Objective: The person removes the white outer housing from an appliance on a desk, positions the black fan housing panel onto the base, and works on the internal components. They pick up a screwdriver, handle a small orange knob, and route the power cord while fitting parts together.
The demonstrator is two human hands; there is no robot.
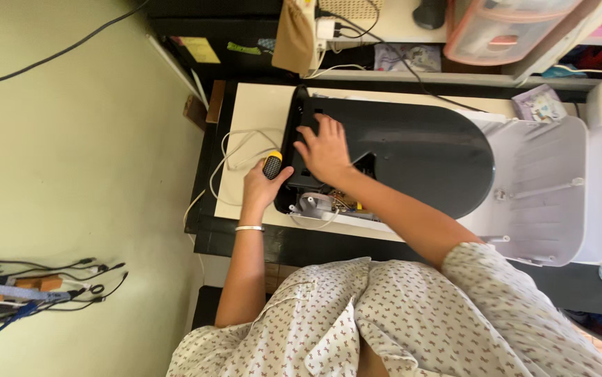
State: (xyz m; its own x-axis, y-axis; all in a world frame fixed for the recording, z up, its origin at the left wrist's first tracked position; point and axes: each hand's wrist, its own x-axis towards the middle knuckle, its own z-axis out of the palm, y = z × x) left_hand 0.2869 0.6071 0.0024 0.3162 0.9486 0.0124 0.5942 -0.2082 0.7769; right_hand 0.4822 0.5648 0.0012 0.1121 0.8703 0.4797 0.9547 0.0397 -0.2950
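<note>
Head view, looking down on a workbench. Left hand is wrapped tightly around the yellow-and-black handle of a screwdriver; the shaft and tip are hidden, so where the tip bears cannot be told. Right hand lies flat, fingers spread, on the black panel of an opened appliance, gripping nothing and pressing near the panel's left end. The panel lies across the bench, its rounded end over a white plastic housing; wiring and small parts show under its near left corner, just beside the screwdriver hand.

Handling, as a judgement: the panel looks like stiff, smooth moulded plastic, fairly light for its span, likely to slide under a flat palm, and apt to crack at its thin edges; the straight left edge and the cut-out near the right hand offer the surest hold. The screwdriver's ribbed handle looks firm and non-slip. White cable loops on the bench beside the left hand.
</note>
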